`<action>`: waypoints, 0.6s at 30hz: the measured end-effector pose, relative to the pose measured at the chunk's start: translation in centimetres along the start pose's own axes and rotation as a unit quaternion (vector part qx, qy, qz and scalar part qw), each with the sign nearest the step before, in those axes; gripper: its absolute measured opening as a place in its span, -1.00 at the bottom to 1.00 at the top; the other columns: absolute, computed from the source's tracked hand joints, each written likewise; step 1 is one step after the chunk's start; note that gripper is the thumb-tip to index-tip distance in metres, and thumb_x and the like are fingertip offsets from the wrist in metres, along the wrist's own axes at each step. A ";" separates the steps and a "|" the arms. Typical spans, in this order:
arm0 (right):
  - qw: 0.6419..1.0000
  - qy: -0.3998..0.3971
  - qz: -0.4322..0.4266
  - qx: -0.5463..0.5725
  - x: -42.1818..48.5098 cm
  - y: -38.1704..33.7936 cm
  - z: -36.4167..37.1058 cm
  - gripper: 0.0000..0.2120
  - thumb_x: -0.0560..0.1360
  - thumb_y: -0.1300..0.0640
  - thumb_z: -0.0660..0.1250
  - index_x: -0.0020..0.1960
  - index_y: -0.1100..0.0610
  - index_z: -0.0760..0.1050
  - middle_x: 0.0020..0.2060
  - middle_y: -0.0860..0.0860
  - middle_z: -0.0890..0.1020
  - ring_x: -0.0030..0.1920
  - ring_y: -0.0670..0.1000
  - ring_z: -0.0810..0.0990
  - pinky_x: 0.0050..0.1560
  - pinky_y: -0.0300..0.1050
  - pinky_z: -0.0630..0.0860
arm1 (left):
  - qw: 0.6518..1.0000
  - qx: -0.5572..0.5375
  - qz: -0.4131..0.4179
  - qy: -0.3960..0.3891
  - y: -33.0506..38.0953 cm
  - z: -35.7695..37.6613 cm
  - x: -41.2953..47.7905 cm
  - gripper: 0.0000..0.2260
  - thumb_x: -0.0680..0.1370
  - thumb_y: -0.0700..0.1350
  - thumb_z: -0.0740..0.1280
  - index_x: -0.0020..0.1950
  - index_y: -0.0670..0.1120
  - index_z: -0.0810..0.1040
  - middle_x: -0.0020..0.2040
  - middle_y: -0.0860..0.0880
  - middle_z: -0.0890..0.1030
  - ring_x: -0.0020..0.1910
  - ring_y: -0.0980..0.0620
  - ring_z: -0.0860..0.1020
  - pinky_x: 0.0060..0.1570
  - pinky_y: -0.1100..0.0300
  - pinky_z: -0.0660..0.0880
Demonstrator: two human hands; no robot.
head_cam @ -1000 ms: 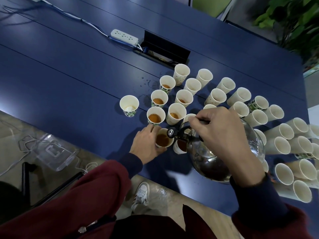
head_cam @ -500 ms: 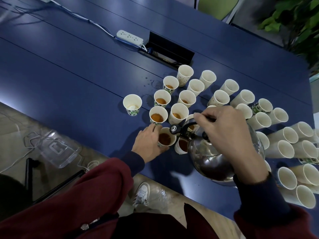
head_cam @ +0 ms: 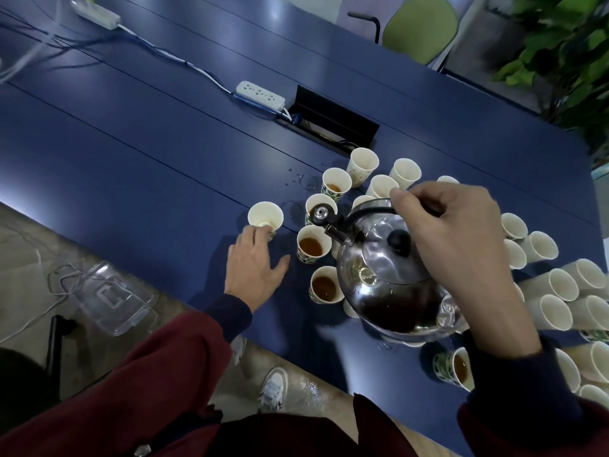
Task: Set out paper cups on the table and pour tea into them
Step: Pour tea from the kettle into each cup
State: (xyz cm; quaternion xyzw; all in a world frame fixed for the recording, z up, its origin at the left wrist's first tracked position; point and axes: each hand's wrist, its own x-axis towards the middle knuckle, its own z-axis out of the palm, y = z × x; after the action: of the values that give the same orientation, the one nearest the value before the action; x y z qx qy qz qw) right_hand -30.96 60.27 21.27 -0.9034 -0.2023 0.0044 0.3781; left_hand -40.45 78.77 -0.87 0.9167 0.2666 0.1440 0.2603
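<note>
My right hand [head_cam: 451, 239] curls around the handle of the kettle [head_cam: 385, 278], held above the tea cups [head_cam: 313, 247] on the blue table [head_cam: 131, 153]. My left hand [head_cam: 253, 268] lies spread, fingertips touching a lone cup [head_cam: 265, 216] left of them.

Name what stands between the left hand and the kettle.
In the head view, two cups holding tea: the farther cup and the nearer cup, between left hand and kettle.

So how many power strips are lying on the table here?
2. The far power strip lies at the view's top left; the nearer power strip lies beside the open cable hatch. Others could lie outside the frame.
</note>
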 end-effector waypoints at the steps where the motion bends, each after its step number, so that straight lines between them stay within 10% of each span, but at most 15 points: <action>1: 1.000 -0.006 -0.003 0.003 0.5 -0.6 0.5 -0.69 0.55 0.01 0.37 -0.32 0.11 0.59 -0.52 -0.08 0.50 -0.40 -0.04 0.45 -0.35 -0.27 0.33 | 1.000 0.004 -0.012 0.010 -0.5 -0.4 0.7 -0.48 0.42 0.04 0.50 0.26 -0.18 0.47 0.13 -0.14 0.50 0.07 -0.19 0.52 -0.02 -0.09 0.45; 8: 0.999 -0.029 -0.011 -0.007 3.8 -3.8 4.3 -0.69 0.55 -0.01 0.39 -0.33 0.10 0.59 -0.52 -0.04 0.53 -0.40 -0.01 0.49 -0.36 -0.29 0.36 | 0.995 0.019 -0.044 -0.090 -2.7 -1.2 5.7 -0.14 0.37 0.16 0.54 0.51 -0.17 0.24 0.34 -0.14 0.39 0.30 -0.17 0.41 0.22 -0.08 0.38; 18: 0.996 -0.067 0.026 -0.058 5.9 -5.6 8.4 -0.88 0.53 0.00 0.41 -0.15 -0.02 0.67 -0.36 -0.09 0.69 -0.25 -0.11 0.62 -0.23 -0.29 0.47 | 0.987 -0.046 0.037 -0.150 -4.2 0.1 8.0 -0.39 0.36 0.06 0.46 0.35 -0.12 0.45 0.16 -0.10 0.51 0.09 -0.17 0.50 0.04 -0.01 0.41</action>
State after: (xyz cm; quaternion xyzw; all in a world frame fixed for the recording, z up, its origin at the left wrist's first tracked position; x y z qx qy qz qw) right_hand -28.91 71.70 19.94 -0.9262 -0.2041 0.0632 0.3108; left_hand -35.65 86.24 -2.27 0.9241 0.1834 0.0265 0.3341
